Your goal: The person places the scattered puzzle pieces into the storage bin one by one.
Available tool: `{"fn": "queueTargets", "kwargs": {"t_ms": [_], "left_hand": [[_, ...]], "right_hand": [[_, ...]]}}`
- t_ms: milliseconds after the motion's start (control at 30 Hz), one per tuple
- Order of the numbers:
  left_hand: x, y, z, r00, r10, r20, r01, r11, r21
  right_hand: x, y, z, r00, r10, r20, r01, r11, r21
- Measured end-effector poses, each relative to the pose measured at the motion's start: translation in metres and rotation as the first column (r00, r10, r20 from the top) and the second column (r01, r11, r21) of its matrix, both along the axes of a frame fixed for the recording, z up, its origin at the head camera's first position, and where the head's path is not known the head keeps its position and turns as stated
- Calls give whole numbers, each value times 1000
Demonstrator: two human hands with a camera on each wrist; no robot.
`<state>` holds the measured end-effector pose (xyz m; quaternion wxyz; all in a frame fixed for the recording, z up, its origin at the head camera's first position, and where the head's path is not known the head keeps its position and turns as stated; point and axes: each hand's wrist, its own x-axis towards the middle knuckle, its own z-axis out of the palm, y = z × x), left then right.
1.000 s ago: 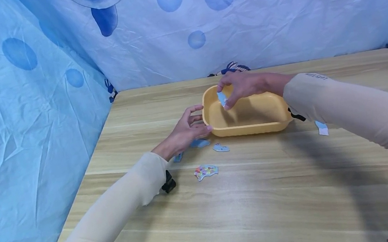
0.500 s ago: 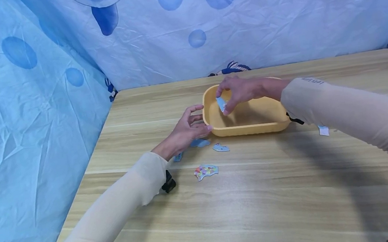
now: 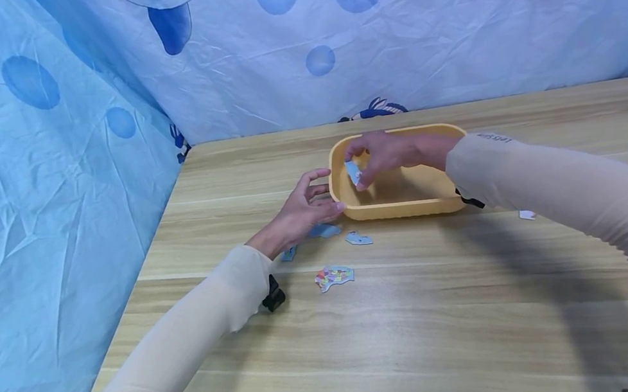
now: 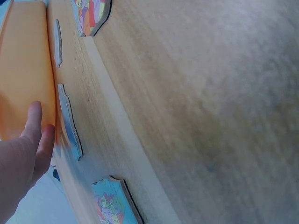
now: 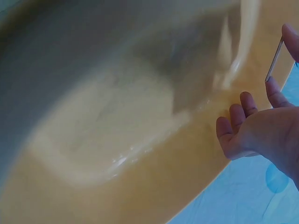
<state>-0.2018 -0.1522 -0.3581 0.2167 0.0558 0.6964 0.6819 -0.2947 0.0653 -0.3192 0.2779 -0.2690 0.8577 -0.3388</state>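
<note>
A yellow plastic basin (image 3: 408,209) stands on the wooden table. At its left end my left hand (image 3: 304,209) touches the outside, fingers spread around the corner; in the left wrist view two fingers lie fairly straight along the basin wall (image 4: 25,60). Over the inside of the basin, my right hand (image 3: 383,152) pinches a light-blue jigsaw puzzle piece (image 3: 353,173) between thumb and forefinger. The right wrist view shows that puzzle piece (image 5: 275,59) edge-on, with the other fingers of the right hand (image 5: 264,130) loosely curled. I see bare basin floor (image 5: 112,112) below.
Blue puzzle pieces (image 3: 359,238) lie in front of the basin and beside the left wrist. A multicoloured puzzle piece (image 3: 334,277) is nearer the front. Another piece (image 3: 527,215) is partly hidden by the right sleeve. A blue patterned curtain (image 3: 253,67) hangs behind the table.
My right hand has sunk lower into the basin and slightly left, still pinching the puzzle piece. The right sleeve now covers more of the piece at right. My left hand stays put.
</note>
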Motion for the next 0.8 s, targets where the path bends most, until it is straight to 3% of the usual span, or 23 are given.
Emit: {"fn": "queueTargets", "kwargs": {"t_ms": [800], "left_hand": [[1,0,0,1000,1,-5,-1,1000,4]], "right_hand": [[-3,-6,4,996,-47,69,43,998,55]]}}
